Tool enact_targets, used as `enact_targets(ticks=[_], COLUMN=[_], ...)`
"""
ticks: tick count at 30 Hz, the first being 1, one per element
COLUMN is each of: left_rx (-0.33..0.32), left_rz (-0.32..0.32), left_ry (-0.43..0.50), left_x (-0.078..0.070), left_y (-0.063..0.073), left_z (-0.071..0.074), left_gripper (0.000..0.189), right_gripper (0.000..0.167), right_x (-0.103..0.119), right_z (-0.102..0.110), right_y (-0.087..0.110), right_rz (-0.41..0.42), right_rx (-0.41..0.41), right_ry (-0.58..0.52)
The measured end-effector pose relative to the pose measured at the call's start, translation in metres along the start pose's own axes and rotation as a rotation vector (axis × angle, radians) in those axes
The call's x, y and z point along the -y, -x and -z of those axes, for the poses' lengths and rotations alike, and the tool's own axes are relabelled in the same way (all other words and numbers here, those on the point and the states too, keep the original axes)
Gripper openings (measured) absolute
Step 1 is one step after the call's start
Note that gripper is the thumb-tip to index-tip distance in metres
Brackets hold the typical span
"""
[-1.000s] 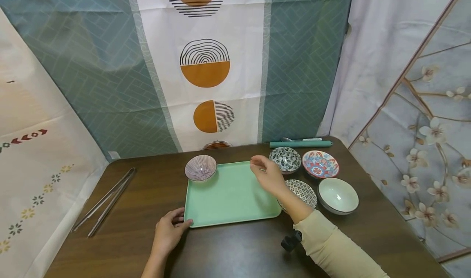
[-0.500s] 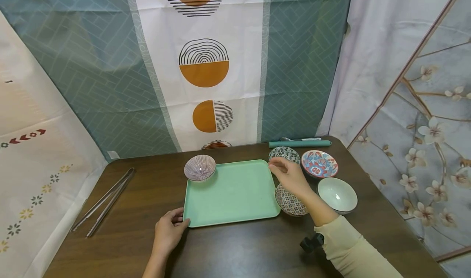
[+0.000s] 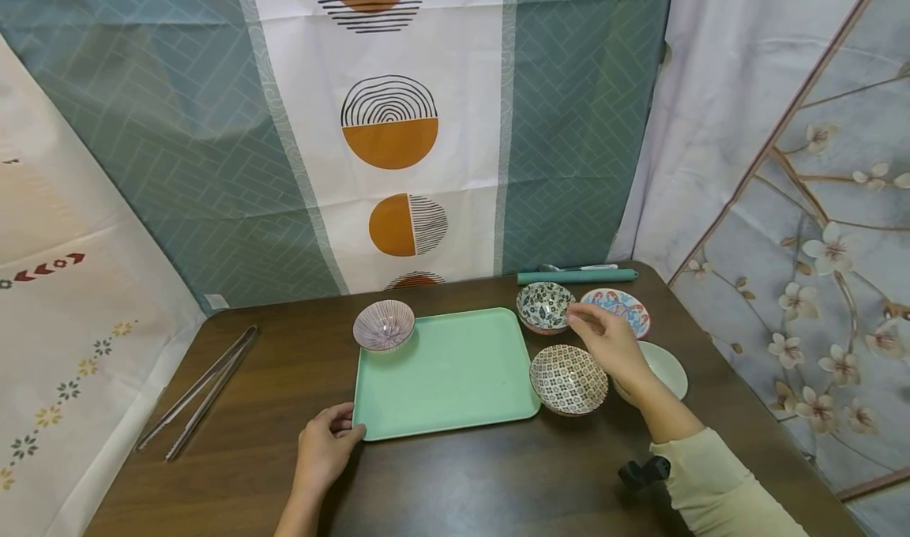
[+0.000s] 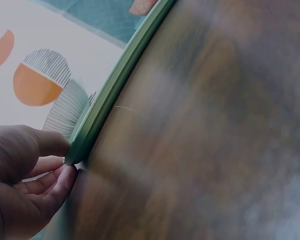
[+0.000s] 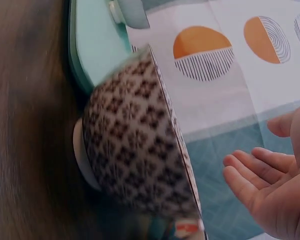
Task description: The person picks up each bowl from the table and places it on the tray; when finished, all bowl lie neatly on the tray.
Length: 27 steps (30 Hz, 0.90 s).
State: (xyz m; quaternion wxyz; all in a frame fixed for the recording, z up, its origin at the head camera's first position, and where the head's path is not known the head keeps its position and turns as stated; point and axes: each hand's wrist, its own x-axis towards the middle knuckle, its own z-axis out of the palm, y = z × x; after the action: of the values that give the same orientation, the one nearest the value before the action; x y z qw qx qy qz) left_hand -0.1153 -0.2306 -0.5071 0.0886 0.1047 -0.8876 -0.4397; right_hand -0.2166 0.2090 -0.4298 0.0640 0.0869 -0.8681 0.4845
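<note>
My left hand (image 3: 323,450) pinches the near left corner of a mint-green tray (image 3: 444,379); in the left wrist view, thumb and fingers meet at the tray's edge (image 4: 115,82). A purple-striped bowl (image 3: 384,325) stands in the tray's far left corner. My right hand (image 3: 607,343), holding nothing, hovers over the bowls at right, fingers loosely bent. Nearest it are a brown-patterned bowl (image 3: 569,381) and a dark floral bowl (image 3: 543,306). Behind the hand, a red-and-blue bowl (image 3: 635,314) and a cream bowl (image 3: 670,369) are partly hidden.
Long metal tongs (image 3: 209,391) lie on the dark wooden table (image 3: 455,482) at left. Along the back right edge is a teal rod-like roll (image 3: 577,276), with a spoon (image 3: 550,268) behind it. Patterned cloths (image 3: 391,150) hang behind the table.
My right hand has moved right, from over the tray to above the bowls, uncovering the dark floral and brown-patterned bowls. My left hand stays at the tray's corner.
</note>
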Motion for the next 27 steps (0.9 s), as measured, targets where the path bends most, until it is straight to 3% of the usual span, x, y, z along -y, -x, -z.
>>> enact_targets(ticks=[8,20,27], left_rx=[-0.002,-0.026,-0.022], left_rz=[-0.003,-0.016,-0.017], left_ry=[-0.012,-0.011,-0.002], left_x=[0.001,-0.001,-0.001], left_y=[0.000,0.000,0.000], left_z=[0.001,0.000,0.000], left_gripper=[0.033,0.031,0.031], right_gripper=[0.040,0.031,0.033], right_x=[-0.011,-0.045,-0.065], right_z=[0.018,0.044,0.057], right_y=[0.008,0.023,0.034], right_rz=[0.031,0.161,0.115], right_rx=[-0.077,-0.250,-0.302], right_ry=[0.076,0.202,0.268])
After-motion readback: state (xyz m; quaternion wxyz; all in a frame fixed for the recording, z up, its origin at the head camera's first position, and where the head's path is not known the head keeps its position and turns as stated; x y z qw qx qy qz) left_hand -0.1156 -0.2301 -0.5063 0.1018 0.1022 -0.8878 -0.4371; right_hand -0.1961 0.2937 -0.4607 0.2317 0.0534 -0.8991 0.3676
